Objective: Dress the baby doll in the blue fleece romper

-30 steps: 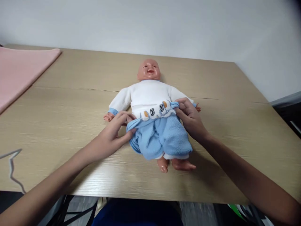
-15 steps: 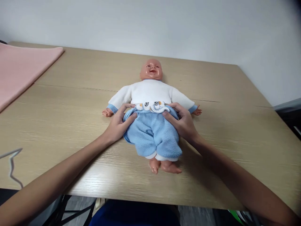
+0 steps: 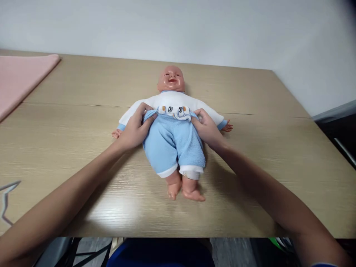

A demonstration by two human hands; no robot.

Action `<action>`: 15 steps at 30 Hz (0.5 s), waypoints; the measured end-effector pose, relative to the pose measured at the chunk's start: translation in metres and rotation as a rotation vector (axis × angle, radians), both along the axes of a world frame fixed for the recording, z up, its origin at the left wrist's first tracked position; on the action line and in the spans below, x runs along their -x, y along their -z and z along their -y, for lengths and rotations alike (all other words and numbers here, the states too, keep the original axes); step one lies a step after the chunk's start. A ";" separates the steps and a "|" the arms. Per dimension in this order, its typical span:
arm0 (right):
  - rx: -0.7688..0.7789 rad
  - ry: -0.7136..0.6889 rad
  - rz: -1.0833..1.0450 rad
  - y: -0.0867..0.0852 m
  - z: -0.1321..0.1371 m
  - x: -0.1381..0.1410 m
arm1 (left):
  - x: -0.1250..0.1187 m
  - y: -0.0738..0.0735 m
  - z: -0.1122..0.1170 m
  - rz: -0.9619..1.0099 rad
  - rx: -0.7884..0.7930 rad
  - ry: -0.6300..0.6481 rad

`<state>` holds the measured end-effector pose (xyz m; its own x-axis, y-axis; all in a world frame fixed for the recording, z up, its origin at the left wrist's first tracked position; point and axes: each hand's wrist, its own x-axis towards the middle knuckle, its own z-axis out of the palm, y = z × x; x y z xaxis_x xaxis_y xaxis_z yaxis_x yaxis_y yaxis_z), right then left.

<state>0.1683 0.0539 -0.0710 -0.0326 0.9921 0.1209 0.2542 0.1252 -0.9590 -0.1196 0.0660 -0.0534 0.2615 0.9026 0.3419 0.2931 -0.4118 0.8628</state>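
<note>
Head view: a doll (image 3: 171,111) lies on its back mid-worktop (image 3: 250,155), head toward the wall. The left hand (image 3: 133,128) and right hand (image 3: 207,128) each pinch the waistband of its blue trousers (image 3: 172,144) at the hips, fingers apparently closed on the fabric. A pink cloth (image 3: 19,76) lies far left.

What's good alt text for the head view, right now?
Two bare hands, left hand and right hand, grip the waistband of light blue trousers on a baby doll lying face up on a wooden table. A pink cloth lies far left.
</note>
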 end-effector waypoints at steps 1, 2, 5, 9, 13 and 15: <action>0.033 -0.014 0.001 0.000 -0.005 0.000 | -0.001 0.002 -0.007 0.056 0.062 0.019; 0.059 -0.029 0.000 0.001 -0.010 0.000 | -0.002 0.005 -0.013 0.114 0.126 0.045; 0.079 -0.044 -0.014 0.001 -0.016 0.000 | -0.003 0.012 -0.025 0.242 0.257 0.110; 0.109 -0.131 -0.055 0.000 -0.015 -0.009 | 0.005 0.015 -0.029 0.253 0.314 0.142; 0.198 -0.347 -0.073 -0.010 -0.016 -0.035 | 0.029 0.005 -0.033 0.087 0.396 0.371; 0.252 -0.567 -0.019 -0.019 -0.015 -0.052 | 0.043 -0.002 -0.036 0.006 0.442 0.481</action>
<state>0.2204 0.0690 -0.0516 -0.5630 0.8193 -0.1086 0.1967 0.0051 -0.9804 -0.1631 0.1018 -0.0509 0.6708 0.7410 -0.0321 0.1590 -0.1013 0.9821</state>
